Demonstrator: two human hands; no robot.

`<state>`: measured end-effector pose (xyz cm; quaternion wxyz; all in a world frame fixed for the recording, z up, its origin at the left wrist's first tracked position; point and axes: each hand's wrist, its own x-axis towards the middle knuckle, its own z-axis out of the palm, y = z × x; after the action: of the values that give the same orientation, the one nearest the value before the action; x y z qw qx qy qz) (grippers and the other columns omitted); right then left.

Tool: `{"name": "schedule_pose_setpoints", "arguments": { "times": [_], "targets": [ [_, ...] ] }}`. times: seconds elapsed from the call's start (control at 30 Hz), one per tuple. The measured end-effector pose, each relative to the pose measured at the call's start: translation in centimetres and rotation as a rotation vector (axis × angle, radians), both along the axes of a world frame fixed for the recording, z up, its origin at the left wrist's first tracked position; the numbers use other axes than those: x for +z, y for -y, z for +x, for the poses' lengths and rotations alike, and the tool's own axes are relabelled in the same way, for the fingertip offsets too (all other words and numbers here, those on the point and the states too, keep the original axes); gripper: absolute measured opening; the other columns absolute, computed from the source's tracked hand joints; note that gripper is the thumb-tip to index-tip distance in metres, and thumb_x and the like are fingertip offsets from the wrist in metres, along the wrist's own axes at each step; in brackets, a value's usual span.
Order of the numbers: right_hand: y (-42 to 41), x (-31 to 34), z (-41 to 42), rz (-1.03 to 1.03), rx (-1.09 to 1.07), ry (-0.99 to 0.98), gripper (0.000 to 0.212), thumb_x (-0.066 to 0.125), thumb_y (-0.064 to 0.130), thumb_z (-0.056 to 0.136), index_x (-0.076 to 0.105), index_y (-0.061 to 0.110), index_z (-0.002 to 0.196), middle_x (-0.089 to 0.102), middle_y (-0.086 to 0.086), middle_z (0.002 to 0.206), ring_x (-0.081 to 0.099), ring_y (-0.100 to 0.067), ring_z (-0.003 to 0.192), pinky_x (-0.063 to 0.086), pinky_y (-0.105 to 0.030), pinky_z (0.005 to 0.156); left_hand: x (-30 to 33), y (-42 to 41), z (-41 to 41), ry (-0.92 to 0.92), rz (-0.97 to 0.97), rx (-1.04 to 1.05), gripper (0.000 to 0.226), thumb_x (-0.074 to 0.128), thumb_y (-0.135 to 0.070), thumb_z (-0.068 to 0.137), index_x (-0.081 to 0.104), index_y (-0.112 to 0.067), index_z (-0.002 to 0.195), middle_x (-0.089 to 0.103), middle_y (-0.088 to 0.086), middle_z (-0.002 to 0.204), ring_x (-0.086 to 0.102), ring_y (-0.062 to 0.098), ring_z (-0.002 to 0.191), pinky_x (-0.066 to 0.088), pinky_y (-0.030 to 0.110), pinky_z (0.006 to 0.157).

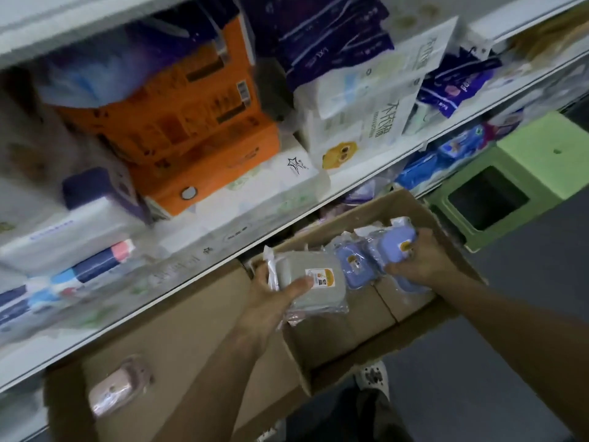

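My left hand [271, 298] grips a grey plastic box in a clear wrapper [314, 282], thumb lying across its labelled top, above an open cardboard carton [411, 205]. My right hand [420, 260] grips a blue wrapped box [393, 247] at the carton's right side. A second blue wrapped box [357, 266] lies between the two hands. The carton's bottom flaps [357, 317] show bare below them.
A white shelf edge [204, 266] runs diagonally above the carton, stacked with tissue packs, an orange pack [191, 129] and purple packs. A green plastic stool [516, 183] stands at right. A pink wrapped box [118, 387] lies on another carton at lower left. A shoe [373, 378] shows on grey floor.
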<state>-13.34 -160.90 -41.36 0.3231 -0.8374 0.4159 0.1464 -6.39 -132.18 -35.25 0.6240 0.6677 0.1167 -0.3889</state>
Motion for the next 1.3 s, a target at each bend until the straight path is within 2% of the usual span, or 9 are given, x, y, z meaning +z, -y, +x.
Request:
{"name": "schedule_pose_setpoints", "arguments": {
  "times": [0.07,0.17,0.37,0.5,0.77,0.9,0.97,1.13,1.3],
  "targets": [
    [1.6,-2.4,1.4,0.006,0.064,-0.071,0.106,0.089,0.044,0.054,0.035,0.008,0.137,0.045,-0.017,0.134,0.047,-0.036,0.122,0.043,-0.048,0.101,-2.5,2.2,0.2,-0.025,0.033,0.040,0.065,0.089,-0.028,0.064,0.058,-0.027,0.121,0.071,0.008,0.111,0.074,0.019,0.084,0.061,0.038,0.071],
    [3.9,-6.9,3.0,0.016,0.157,-0.127,0.098,0.086,0.038,0.059,0.033,0.012,0.137,0.044,-0.017,0.134,0.045,-0.037,0.122,0.041,-0.052,0.102,-6.0,5.3,0.2,-0.082,0.080,0.073,0.075,0.092,-0.040,0.054,0.057,-0.031,0.121,0.072,0.004,0.111,0.073,0.026,0.094,0.059,0.051,0.081],
    [7.3,-14.7,4.6,-0.016,0.295,-0.100,0.122,0.088,0.042,0.058,0.015,0.014,0.151,0.030,-0.012,0.149,0.035,-0.035,0.134,0.033,-0.045,0.109,-11.1,9.8,0.1,-0.151,0.084,0.183,0.062,0.085,-0.028,0.059,0.063,-0.022,0.117,0.075,0.006,0.103,0.073,0.024,0.092,0.060,0.045,0.078],
    [8.4,-18.2,4.6,-0.011,0.353,-0.152,0.112,0.080,0.036,0.073,0.007,0.008,0.153,0.026,-0.019,0.151,0.030,-0.039,0.135,0.028,-0.043,0.109,-12.3,10.5,0.0,-0.201,0.032,0.223,0.050,0.078,-0.022,0.069,0.062,-0.018,0.116,0.074,0.009,0.105,0.073,0.026,0.093,0.061,0.041,0.074],
    [6.1,-14.9,6.0,-0.062,0.434,-0.009,0.064,0.060,0.034,0.092,0.036,0.007,0.144,0.041,-0.021,0.142,0.038,-0.039,0.128,0.032,-0.042,0.105,-10.9,8.6,-1.2,-0.195,0.022,0.257,0.048,0.075,-0.027,0.075,0.061,-0.019,0.120,0.073,0.009,0.107,0.073,0.025,0.094,0.060,0.039,0.072],
    [0.6,-9.2,7.3,0.303,0.454,0.256,0.035,0.058,0.037,0.093,0.057,0.023,0.125,0.054,-0.002,0.131,0.052,-0.023,0.120,0.041,-0.040,0.103,-9.2,6.1,-2.0,-0.206,0.022,0.334,0.040,0.072,-0.028,0.083,0.062,-0.017,0.121,0.074,0.010,0.105,0.072,0.028,0.094,0.060,0.046,0.076],
    [-2.4,-6.6,7.2,0.523,0.488,0.258,0.030,0.059,0.048,0.086,0.058,0.038,0.114,0.058,0.010,0.122,0.053,-0.011,0.117,0.044,-0.027,0.097,-8.2,4.2,-2.4,-0.199,0.022,0.387,0.035,0.069,-0.026,0.086,0.063,-0.013,0.118,0.075,0.012,0.102,0.073,0.028,0.091,0.061,0.046,0.073],
    [-11.6,-1.8,5.8,0.656,0.846,0.086,0.092,0.073,0.068,0.059,0.040,0.042,0.140,0.040,0.019,0.142,0.039,0.000,0.129,0.038,-0.019,0.102,-6.1,-3.8,-4.0,-0.173,0.052,0.485,0.029,0.072,-0.028,0.085,0.066,-0.008,0.105,0.075,0.010,0.085,0.073,0.021,0.069,0.056,0.029,0.051],
    [-22.8,-0.9,3.7,0.453,1.136,0.047,0.111,0.081,0.064,0.055,0.025,0.037,0.147,0.030,0.022,0.139,0.032,-0.006,0.131,0.034,-0.033,0.111,-4.9,-15.1,-6.6,-0.165,0.054,0.483,0.031,0.076,-0.030,0.081,0.063,-0.010,0.100,0.075,0.005,0.078,0.073,0.022,0.072,0.058,0.034,0.059]
  ]
}}
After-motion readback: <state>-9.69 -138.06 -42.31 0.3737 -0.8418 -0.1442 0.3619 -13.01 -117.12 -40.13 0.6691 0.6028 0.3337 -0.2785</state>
